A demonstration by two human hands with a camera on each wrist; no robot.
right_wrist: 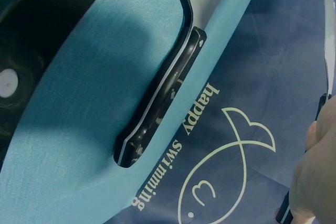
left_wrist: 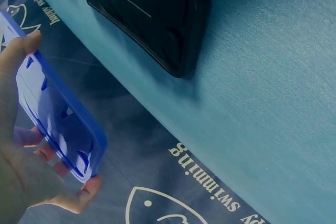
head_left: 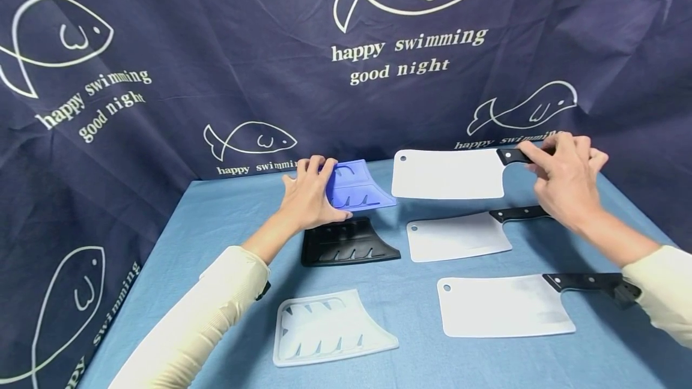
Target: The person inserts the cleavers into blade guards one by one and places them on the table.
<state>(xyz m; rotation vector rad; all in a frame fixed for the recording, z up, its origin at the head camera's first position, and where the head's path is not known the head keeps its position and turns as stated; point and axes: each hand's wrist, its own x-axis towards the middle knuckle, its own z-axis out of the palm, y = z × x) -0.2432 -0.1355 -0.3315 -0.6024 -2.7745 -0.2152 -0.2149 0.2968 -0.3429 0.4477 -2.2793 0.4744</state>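
My left hand [head_left: 309, 197] grips a blue plastic blade guard [head_left: 359, 188] at its left end, thumb at the near edge and fingers over the far edge. In the left wrist view the guard [left_wrist: 68, 116] is lifted off the table, its moulded slots showing. On the right, my right hand [head_left: 567, 182] holds a cleaver [head_left: 449, 174] by its black handle [head_left: 512, 156]. The white blade points left, its tip end close to the blue guard but apart from it. Fingers hide the handle's rear part.
A black blade guard [head_left: 346, 245] and a translucent white one [head_left: 335, 329] lie on the blue cloth [head_left: 227, 221]. Two more cleavers, a middle one [head_left: 459, 238] and a front one [head_left: 503, 308], lie at right, handles rightward. A dark fish-print curtain [head_left: 270, 77] hangs behind.
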